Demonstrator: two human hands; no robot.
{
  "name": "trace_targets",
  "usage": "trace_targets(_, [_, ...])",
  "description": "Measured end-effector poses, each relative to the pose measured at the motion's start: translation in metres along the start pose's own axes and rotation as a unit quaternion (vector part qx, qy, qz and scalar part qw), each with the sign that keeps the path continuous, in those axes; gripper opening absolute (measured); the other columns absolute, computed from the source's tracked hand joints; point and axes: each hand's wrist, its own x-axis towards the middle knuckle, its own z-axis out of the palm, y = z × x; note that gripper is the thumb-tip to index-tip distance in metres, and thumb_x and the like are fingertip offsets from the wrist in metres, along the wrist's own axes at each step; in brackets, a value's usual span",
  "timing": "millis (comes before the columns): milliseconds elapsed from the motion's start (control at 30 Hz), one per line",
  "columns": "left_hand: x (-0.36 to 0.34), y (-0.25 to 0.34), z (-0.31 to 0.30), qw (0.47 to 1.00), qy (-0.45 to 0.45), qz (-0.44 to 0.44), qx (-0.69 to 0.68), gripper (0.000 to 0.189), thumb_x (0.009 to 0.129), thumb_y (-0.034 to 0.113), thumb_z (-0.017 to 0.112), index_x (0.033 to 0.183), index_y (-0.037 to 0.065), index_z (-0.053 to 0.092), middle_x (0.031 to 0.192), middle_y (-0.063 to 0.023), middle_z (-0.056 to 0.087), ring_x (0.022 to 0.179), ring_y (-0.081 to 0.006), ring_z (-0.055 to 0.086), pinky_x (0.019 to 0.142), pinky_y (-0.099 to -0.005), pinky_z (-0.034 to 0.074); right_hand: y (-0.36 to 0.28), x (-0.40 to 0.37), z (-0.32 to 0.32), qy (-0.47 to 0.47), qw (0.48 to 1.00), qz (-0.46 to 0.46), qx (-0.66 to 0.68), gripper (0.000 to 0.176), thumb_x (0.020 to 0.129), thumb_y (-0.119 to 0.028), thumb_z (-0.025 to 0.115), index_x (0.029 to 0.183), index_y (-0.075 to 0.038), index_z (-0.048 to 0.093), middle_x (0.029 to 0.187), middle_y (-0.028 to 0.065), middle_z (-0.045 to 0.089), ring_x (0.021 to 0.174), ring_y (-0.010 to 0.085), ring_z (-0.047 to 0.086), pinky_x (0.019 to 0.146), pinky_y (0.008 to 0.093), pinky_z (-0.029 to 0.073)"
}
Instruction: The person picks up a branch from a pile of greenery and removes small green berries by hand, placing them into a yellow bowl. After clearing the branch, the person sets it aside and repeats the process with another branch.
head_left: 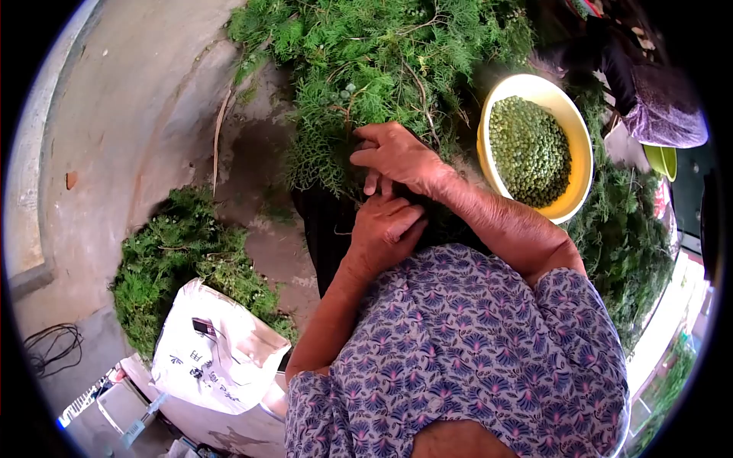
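Observation:
A big heap of green conifer sprigs point(366, 61) lies in front of me on the concrete floor. My right hand point(397, 156) reaches in from the right and its fingers pinch a sprig at the near edge of the heap. My left hand point(385, 229) sits just below it, curled into a loose fist that touches the right fingertips; whatever is inside it is hidden. A yellow bowl point(534, 82) filled with small green berries point(531, 149) stands to the right of my hands, beside my right forearm.
A smaller pile of sprigs point(179, 259) lies at the left, with a white sack point(221, 359) beside it. Another person's purple sleeve point(664, 107) and a green bowl point(663, 159) are at the top right. Black cables point(53, 343) lie at far left.

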Motion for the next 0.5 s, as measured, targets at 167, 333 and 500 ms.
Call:
trace_targets(167, [-0.002,-0.002,0.007,0.997,0.038,0.057,0.032,0.022,0.062,0.006,0.069,0.083,0.006,0.063,0.079,-0.0057,0.061,0.076,-0.0252,0.059,0.069,-0.0353,0.047,0.015,0.01,0.019,0.055,0.998,-0.024,-0.021,0.034,0.081,-0.007,0.059,0.112,0.006,0.052,0.082,0.01,0.062,0.057,0.0146,0.062,0.04,0.0227,0.044])
trace_targets(333, [-0.005,0.003,0.007,0.996,0.024,0.077,0.031,0.026,0.062,0.007,0.069,0.087,0.005,0.062,0.086,-0.0067,0.062,0.077,-0.0246,0.059,0.07,-0.0355,0.047,0.007,0.015,0.026,0.131,0.991,-0.032,-0.002,0.029,0.08,-0.012,0.063,0.105,0.003,0.058,0.067,0.0065,0.059,0.05,0.0112,0.054,0.04,0.0237,0.041])
trace_targets(500, [0.001,0.043,-0.018,0.977,0.072,0.156,0.125,0.026,0.068,0.01,0.067,0.093,0.004,0.062,0.102,-0.0082,0.062,0.089,-0.023,0.06,0.082,-0.0375,0.045,-0.013,0.018,0.011,0.111,0.979,-0.05,0.164,0.018,0.083,-0.01,0.062,0.096,0.002,0.061,0.066,0.0026,0.056,0.048,0.009,0.046,0.04,0.0226,0.037])
